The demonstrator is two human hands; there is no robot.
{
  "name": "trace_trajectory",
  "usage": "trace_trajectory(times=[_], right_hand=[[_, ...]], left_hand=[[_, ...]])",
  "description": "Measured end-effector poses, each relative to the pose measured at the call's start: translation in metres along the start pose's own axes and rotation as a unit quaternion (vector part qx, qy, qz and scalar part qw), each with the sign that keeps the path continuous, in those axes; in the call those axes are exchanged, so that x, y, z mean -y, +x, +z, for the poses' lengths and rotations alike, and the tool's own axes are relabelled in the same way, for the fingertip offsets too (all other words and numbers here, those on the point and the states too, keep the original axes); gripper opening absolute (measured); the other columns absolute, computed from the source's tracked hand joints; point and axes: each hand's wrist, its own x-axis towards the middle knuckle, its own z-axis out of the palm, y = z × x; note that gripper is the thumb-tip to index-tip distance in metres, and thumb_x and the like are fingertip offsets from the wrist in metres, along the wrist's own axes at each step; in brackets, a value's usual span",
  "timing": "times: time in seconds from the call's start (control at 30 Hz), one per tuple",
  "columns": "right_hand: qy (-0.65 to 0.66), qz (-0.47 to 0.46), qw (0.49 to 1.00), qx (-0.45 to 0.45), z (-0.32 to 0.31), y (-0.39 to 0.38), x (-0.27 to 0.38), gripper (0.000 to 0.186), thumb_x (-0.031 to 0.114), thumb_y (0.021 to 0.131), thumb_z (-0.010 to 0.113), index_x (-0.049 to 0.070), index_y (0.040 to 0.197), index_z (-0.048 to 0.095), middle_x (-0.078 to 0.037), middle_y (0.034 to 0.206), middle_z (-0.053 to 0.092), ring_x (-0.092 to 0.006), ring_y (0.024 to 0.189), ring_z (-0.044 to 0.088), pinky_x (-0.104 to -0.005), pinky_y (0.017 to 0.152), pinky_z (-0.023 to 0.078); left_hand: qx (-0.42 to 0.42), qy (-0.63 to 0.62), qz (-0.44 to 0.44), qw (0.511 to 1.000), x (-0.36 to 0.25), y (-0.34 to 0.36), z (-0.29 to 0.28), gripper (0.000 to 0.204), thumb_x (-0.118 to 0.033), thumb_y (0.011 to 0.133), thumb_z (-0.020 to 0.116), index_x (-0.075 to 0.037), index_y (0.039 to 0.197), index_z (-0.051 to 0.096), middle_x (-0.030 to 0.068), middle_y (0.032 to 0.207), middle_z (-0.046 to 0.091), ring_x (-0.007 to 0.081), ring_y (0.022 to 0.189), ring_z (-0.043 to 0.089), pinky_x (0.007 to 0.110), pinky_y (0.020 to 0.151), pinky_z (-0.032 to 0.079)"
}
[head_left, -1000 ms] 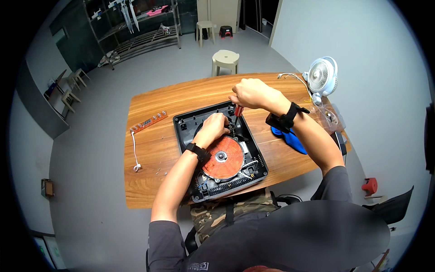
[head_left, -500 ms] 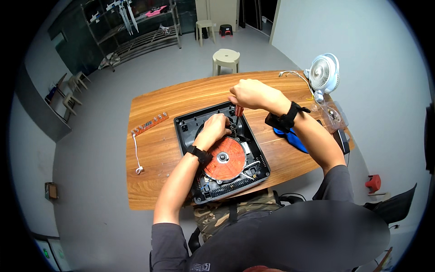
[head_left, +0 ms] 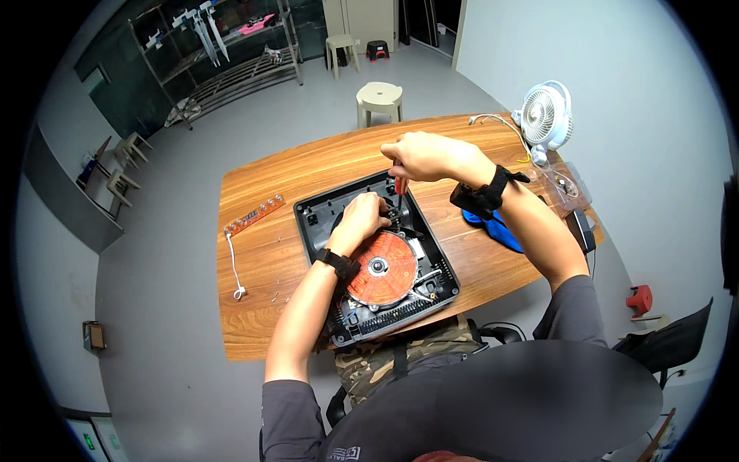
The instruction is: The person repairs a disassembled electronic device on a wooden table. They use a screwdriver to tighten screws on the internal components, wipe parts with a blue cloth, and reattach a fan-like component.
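An opened induction cooker [head_left: 356, 336], a black housing with its inside bare, lies on the wooden table right before me. Its round orange-red coil [head_left: 389, 279] sits toward the near side, with loose wires around it. My right hand [head_left: 422, 157] is closed around the red handle of a screwdriver [head_left: 401, 185], which stands upright over the far part of the housing. The tip is lost among dark parts there. My left hand [head_left: 362, 219] reaches in past the coil, its fingers bent together at a small dark part beside the shaft; what they pinch is hidden.
An orange circuit strip [head_left: 254, 215] with a white cable lies at the table's left, near several small screws [head_left: 277, 296]. To the right are a blue cloth-like item [head_left: 494, 232], a white fan [head_left: 543, 117] and a clear plastic box [head_left: 568, 185]. A stool [head_left: 379, 95] stands beyond the table.
The view has shifted slightly. My right hand has turned a little on the screwdriver, its fingers now further round the handle. The left hand stays at the same spot in the housing.
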Motion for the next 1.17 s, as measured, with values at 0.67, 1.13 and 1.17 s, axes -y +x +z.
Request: trace_trajectory(times=[0.67, 1.13, 1.17], right_hand=[[-0.017, 0.102, 0.994, 0.036, -0.003, -0.003, 0.003, 0.036, 0.031, 0.091, 0.065, -0.004, 0.094, 0.070, -0.024, 0.085, 0.072, -0.0412, 0.088, 0.071, -0.0471, 0.081, 0.058], [0.035, 0.022, 0.998, 0.056, -0.001, 0.007, -0.004, 0.026, 0.020, 0.084, 0.074, -0.001, 0.097, 0.066, -0.021, 0.090, 0.074, -0.0381, 0.087, 0.072, -0.0455, 0.078, 0.057], [0.033, 0.028, 0.997, 0.062, 0.001, 0.008, -0.007, 0.030, 0.023, 0.083, 0.076, 0.000, 0.100, 0.067, -0.021, 0.093, 0.074, -0.0380, 0.090, 0.072, -0.0442, 0.080, 0.058]], left_hand=[[0.012, 0.009, -0.019, 1.000, -0.004, -0.001, -0.004, 0.036, -0.015, 0.071, 0.088, 0.000, 0.101, 0.076, 0.0208, 0.101, 0.075, 0.0371, 0.103, 0.070, 0.044, 0.090, 0.055], [0.005, 0.002, -0.010, 1.000, 0.003, 0.000, 0.001, 0.036, -0.017, 0.071, 0.089, -0.002, 0.102, 0.077, 0.0220, 0.100, 0.074, 0.0383, 0.101, 0.070, 0.044, 0.089, 0.055], [0.003, 0.000, -0.007, 1.000, 0.001, 0.000, 0.000, 0.037, -0.018, 0.070, 0.089, -0.003, 0.102, 0.077, 0.0220, 0.100, 0.074, 0.0382, 0.101, 0.070, 0.044, 0.089, 0.055]])
